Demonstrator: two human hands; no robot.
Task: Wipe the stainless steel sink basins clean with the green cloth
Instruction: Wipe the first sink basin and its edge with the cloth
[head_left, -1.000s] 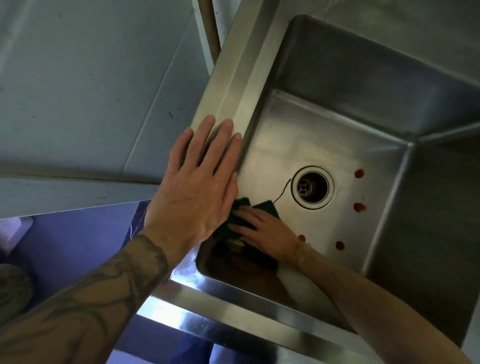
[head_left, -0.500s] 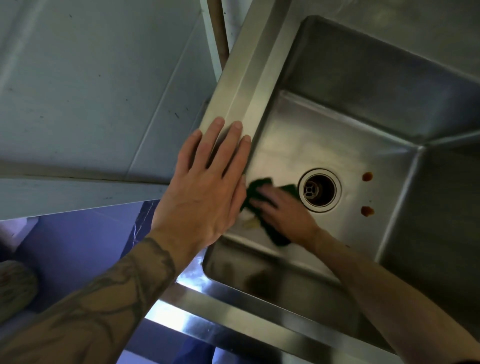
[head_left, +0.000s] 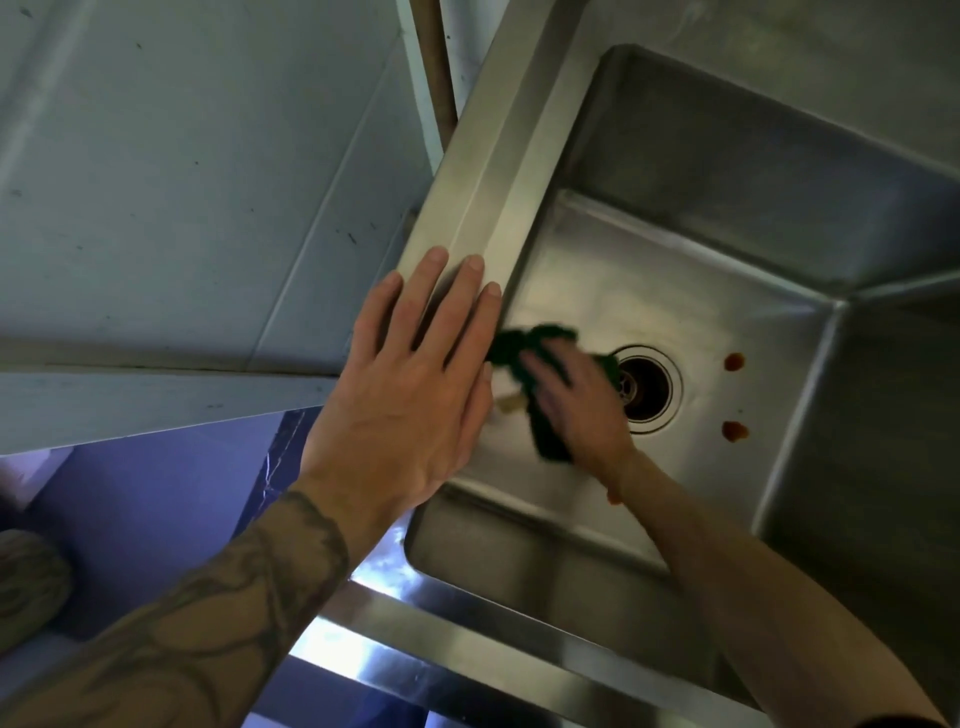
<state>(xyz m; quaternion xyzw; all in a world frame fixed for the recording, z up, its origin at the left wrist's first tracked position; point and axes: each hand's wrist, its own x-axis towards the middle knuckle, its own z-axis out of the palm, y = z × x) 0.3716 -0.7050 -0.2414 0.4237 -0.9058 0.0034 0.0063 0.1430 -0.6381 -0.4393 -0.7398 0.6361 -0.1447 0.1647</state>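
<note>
1. I am watching my right hand (head_left: 576, 405) pressing the soft dark green cloth (head_left: 540, 364) onto the floor of the shiny stainless steel sink basin (head_left: 675, 260), just beside the round metal drain hole (head_left: 647, 387).
2. That grip is looking flat and wide on the cloth, though it is blurry.
3. My left hand (head_left: 410, 384) is lying flat on the steel sink rim (head_left: 467, 208), its grip wide and holding nothing.
4. I am guessing the cloth is light and floppy and may bunch up, so pressing on its middle seems best.
5. The basin is also holding small red spots (head_left: 734, 361) across the drain hole from the cloth, not yet wiped.
</note>
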